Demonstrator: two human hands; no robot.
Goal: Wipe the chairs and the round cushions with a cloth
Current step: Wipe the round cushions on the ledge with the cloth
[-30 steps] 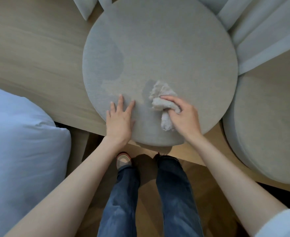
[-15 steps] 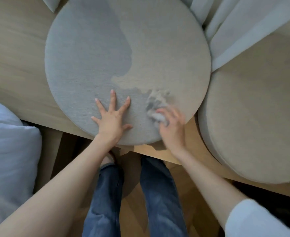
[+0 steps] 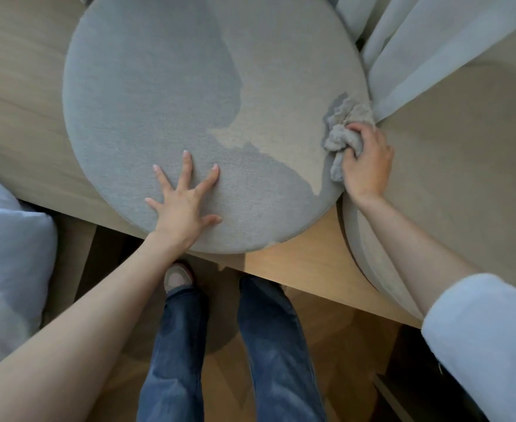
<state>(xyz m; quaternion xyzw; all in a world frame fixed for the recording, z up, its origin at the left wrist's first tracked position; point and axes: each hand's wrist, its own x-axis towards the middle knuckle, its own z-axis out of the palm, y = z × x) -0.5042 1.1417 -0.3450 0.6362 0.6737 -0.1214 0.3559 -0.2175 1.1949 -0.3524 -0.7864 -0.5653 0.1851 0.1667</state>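
Wiping the round cushion [image 3: 189, 102] is the step in hand. The right hand [image 3: 367, 161] has its fingers curled round a bunched grey cloth [image 3: 343, 129] at the cushion's right edge, just beside the second cushion [image 3: 463, 178] and the curtain [image 3: 433, 41]. The left hand [image 3: 183, 202] lies flat on the cushion's near part, fingers spread, holding nothing. The cushion sits on the wooden desk [image 3: 296, 263], its near rim overhanging. Most of its top is darker grey, seemingly damp, and a pale beige band towards the right looks unwiped. The next move probably calls for dragging the cloth across that band.
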